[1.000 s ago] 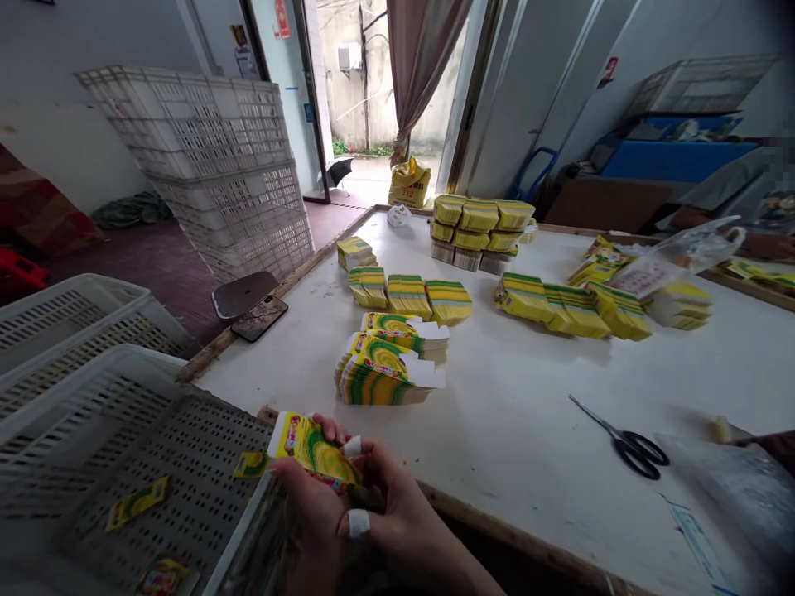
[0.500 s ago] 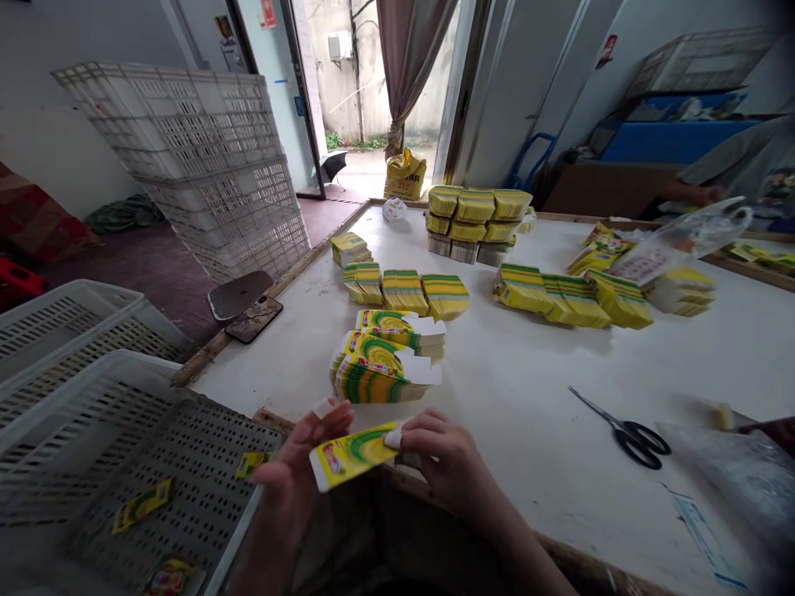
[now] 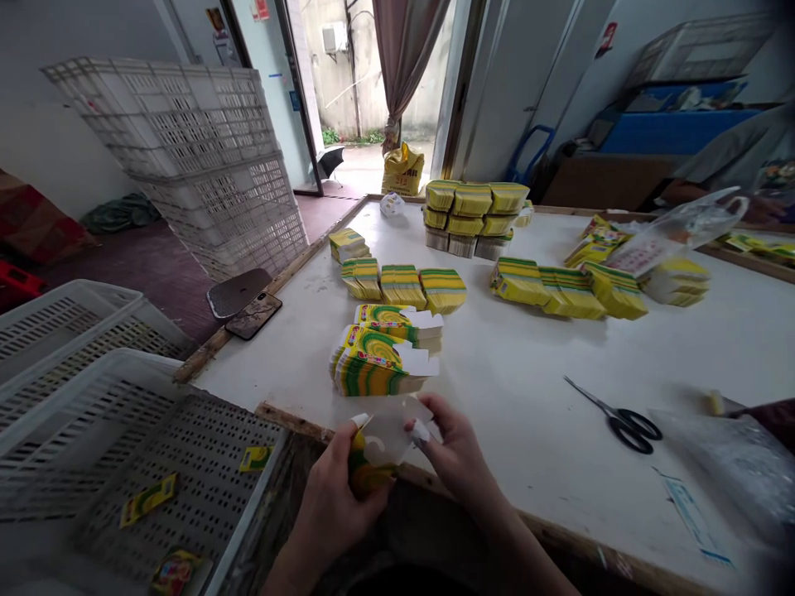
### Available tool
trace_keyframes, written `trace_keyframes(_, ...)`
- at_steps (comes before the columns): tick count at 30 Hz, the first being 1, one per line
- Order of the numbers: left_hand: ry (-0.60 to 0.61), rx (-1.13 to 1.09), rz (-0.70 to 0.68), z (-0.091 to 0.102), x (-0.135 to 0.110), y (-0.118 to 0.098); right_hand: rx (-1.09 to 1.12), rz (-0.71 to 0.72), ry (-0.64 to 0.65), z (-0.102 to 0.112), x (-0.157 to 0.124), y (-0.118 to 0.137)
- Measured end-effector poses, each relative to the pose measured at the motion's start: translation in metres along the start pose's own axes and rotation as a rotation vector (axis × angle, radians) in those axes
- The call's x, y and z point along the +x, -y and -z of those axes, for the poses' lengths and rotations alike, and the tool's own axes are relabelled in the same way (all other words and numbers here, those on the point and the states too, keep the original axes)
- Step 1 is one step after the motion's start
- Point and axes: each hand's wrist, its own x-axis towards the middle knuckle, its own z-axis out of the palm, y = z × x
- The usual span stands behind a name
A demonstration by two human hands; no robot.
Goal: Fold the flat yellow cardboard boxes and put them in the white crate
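Just over the table's front edge, my left hand (image 3: 339,484) is closed around a small yellow and green carton (image 3: 366,472). The carton stands tilted with its white flaps opened upward. At those flaps is my right hand (image 3: 460,455), its thumb and index finger closed on the white card; the flap edges are blurred. White tape wraps some fingertips on both hands. Behind the hands, on the white table (image 3: 497,397), lies a stack of flat printed cartons (image 3: 378,360) with white flaps to the right.
Scissors (image 3: 621,418) and clear plastic (image 3: 733,472) lie at the right. Bundled cartons (image 3: 422,285) stand farther back, near a taller pile (image 3: 475,215). A phone (image 3: 254,316) rests at the left edge. Below it, a white crate (image 3: 242,530) holds several yellow packets. Another person's sleeve (image 3: 726,157) shows far right.
The carton was flat and held by my right hand, with my left hand open beside it. Now my left hand grips it upright, and my right hand has shifted to its flaps.
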Motion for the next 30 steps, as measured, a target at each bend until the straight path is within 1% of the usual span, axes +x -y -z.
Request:
trace_keyframes(2, -0.094, -0.019, -0.081, -0.004, -0.004, -0.001, 0.397, -0.310, 0.088, -0.009, 0.001, -0.005)
trace_keyframes(4, -0.195, -0.062, -0.104, -0.010, -0.008, -0.004, 0.732, -0.571, 0.156, -0.025, -0.002, -0.010)
trace_keyframes(6, -0.261, -0.108, -0.078, -0.015, -0.010, -0.007, 0.906, -0.739, 0.276, -0.041, -0.007, -0.016)
trace_keyframes(7, -0.275, -0.125, -0.059, -0.017, -0.010, -0.008, 0.941, -0.777, 0.331, -0.048, -0.010, -0.019)
trace_keyframes(8, -0.277, -0.134, -0.046, -0.018, -0.010, -0.009, 0.959, -0.790, 0.360, -0.053, -0.012, -0.021)
trace_keyframes(9, -0.272, -0.135, -0.044, -0.018, -0.010, -0.008, 0.978, -0.791, 0.354, -0.056, -0.014, -0.024)
trace_keyframes(11, -0.272, -0.095, -0.076, -0.017, -0.007, -0.004, 0.957, -0.732, 0.241, -0.053, -0.013, -0.027)
trace_keyframes(12, -0.287, -0.044, -0.120, -0.015, -0.005, -0.001, 0.910, -0.689, 0.170, -0.048, -0.012, -0.027)
trace_keyframes(13, -0.306, 0.019, -0.171, -0.013, -0.003, 0.002, 0.838, -0.637, 0.117, -0.042, -0.009, -0.026)
trace_keyframes(14, -0.321, 0.089, -0.222, -0.011, 0.000, 0.005, 0.739, -0.576, 0.092, -0.035, -0.007, -0.024)
trace_keyframes(16, -0.328, 0.218, -0.311, -0.007, 0.005, 0.007, 0.464, -0.444, 0.124, -0.022, -0.003, -0.018)
trace_keyframes(18, -0.319, 0.311, -0.371, -0.004, 0.009, 0.007, 0.191, -0.345, 0.156, -0.014, -0.001, -0.011)
trace_keyframes(19, -0.319, 0.347, -0.397, -0.003, 0.011, 0.007, 0.100, -0.324, 0.159, -0.012, 0.000, -0.008)
trace_keyframes(21, -0.315, 0.405, -0.431, -0.003, 0.013, 0.005, 0.033, -0.327, 0.144, -0.011, 0.000, -0.006)
trace_keyframes(22, -0.307, 0.426, -0.438, -0.003, 0.013, 0.004, 0.052, -0.334, 0.133, -0.011, 0.000, -0.007)
trace_keyframes(23, -0.298, 0.441, -0.443, -0.003, 0.013, 0.003, 0.117, -0.355, 0.124, -0.012, 0.000, -0.009)
trace_keyframes(26, -0.289, 0.465, -0.464, -0.003, 0.011, 0.001, 0.430, -0.494, 0.117, -0.015, 0.003, -0.018)
trace_keyframes(28, -0.311, 0.455, -0.477, -0.004, 0.009, 0.000, 0.617, -0.614, 0.165, -0.017, 0.004, -0.026)
trace_keyframes(30, -0.338, 0.410, -0.460, -0.005, 0.008, 0.000, 0.724, -0.705, 0.243, -0.020, 0.003, -0.033)
